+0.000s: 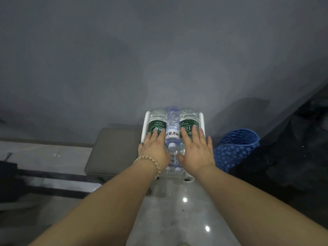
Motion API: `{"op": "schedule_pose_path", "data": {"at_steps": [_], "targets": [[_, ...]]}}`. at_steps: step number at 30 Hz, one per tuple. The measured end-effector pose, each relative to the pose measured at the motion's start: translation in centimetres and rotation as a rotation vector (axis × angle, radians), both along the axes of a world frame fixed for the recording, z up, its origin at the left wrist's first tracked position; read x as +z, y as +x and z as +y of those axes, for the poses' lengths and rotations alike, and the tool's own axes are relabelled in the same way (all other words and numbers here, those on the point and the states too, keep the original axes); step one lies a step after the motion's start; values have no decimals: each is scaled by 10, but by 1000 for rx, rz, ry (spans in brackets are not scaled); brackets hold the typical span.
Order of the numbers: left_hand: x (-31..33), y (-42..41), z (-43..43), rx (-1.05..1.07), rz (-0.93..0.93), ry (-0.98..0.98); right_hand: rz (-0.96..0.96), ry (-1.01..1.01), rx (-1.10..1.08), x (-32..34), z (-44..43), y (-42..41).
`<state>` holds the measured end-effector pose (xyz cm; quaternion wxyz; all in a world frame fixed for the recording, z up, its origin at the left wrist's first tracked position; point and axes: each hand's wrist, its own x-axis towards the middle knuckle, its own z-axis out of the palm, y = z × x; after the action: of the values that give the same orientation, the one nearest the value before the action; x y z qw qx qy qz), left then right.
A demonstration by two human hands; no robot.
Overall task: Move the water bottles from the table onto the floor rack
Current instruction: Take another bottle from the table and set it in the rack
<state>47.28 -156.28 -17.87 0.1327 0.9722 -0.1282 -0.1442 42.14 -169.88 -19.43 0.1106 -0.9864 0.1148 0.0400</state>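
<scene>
bottles already fill the top tier of the white plastic floor rack (144,125): two clear water bottles with green labels, one left (157,123) and one right (189,119), with a slimmer clear bottle with a white and blue label (172,126) lying between them. all three lie with their long axes running away from you, and the slim one's white cap points back toward your wrists. your left hand (154,148) rests flat and open on the left green bottle, your right hand (197,148) flat and open on the right one; neither grips anything. the middle bottle sits in the gap between your hands, about equally near to both. more bottles seem to lie on the tier below, partly hidden.
</scene>
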Motion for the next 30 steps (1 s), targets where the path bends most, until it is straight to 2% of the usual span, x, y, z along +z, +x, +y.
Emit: {"op": "schedule_pose_path", "data": {"at_steps": [12,17,24,30], "targets": [[84,-75,31,-30,-91,22,-49,-64,18,69,11,-80],[114,-128,76,-46,-175,11,-154,-86,1,92,40,-127],[139,-252,175,-39,-286,23,-212,-99,-28,110,125,-239],[166,-350,255,-66,-464,119,-296,-35,151,150,229,-311]]}}
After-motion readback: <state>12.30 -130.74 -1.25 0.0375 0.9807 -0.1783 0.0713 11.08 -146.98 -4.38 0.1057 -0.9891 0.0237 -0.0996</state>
